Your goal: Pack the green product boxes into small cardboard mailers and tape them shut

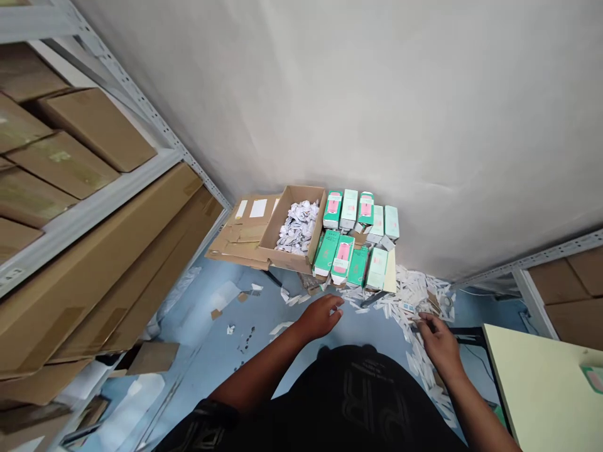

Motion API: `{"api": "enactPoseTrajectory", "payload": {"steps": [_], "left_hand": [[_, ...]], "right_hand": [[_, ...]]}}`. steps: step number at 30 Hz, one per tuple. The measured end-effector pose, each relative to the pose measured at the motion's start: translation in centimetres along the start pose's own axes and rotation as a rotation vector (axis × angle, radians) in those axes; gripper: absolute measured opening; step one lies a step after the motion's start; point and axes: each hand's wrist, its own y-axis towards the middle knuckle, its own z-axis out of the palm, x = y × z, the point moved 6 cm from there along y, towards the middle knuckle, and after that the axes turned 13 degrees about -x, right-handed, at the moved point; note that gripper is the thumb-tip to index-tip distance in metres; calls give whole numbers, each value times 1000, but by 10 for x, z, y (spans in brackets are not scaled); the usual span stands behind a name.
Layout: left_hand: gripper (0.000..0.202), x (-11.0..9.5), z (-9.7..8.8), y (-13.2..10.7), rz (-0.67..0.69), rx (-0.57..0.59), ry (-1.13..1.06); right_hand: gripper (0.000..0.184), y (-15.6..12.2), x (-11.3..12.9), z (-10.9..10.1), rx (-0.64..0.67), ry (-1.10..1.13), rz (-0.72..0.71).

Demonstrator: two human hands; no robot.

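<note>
My left hand (321, 317) is held above the blue floor, just in front of the green and white boxes. Its fingers are half curled, with a gap between thumb and forefinger and nothing visible between them. My right hand (439, 344) is over a heap of white paper scraps (400, 295), thumb and fingertips close together; whatever they may hold cannot be told from the scraps behind. Two rows of small green and white boxes (343, 256), some with pink pictures, stand on a low table. Beside them sits an open cardboard carton (286, 258) filled with crumpled white pieces (299, 227).
Flattened cardboard (240, 235) lies left of the carton. A shelf (141, 179) stacked with brown boxes (94, 125) rises on the left. At right are a pale yellow tabletop (541, 383) and another shelf (537, 301). A grey wall (353, 94) closes the back.
</note>
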Motion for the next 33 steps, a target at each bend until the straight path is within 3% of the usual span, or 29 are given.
{"api": "enactPoseTrajectory", "payload": {"steps": [5,8,13,17,20,24,30,33], "left_hand": [[26,17,-13,11,-73,-127,-38],[25,20,-31,24,-109,-236,0],[23,27,-90,37,-209,-535,29],[23,55,-145,29,-304,-721,37],[25,97,-183,18,-426,-804,46],[25,180,-235,21,-540,-794,133],[45,335,-332,77,-701,-636,279],[68,398,-366,111,-802,-551,262]], "right_hand": [[48,34,35,32,121,65,-28],[48,64,59,60,215,139,-50],[45,95,126,117,419,222,-176],[44,92,189,159,564,264,-305],[43,80,229,190,636,292,-363],[43,60,267,230,634,288,-372],[43,19,314,281,438,216,-264],[44,-9,338,299,360,160,-201]]}}
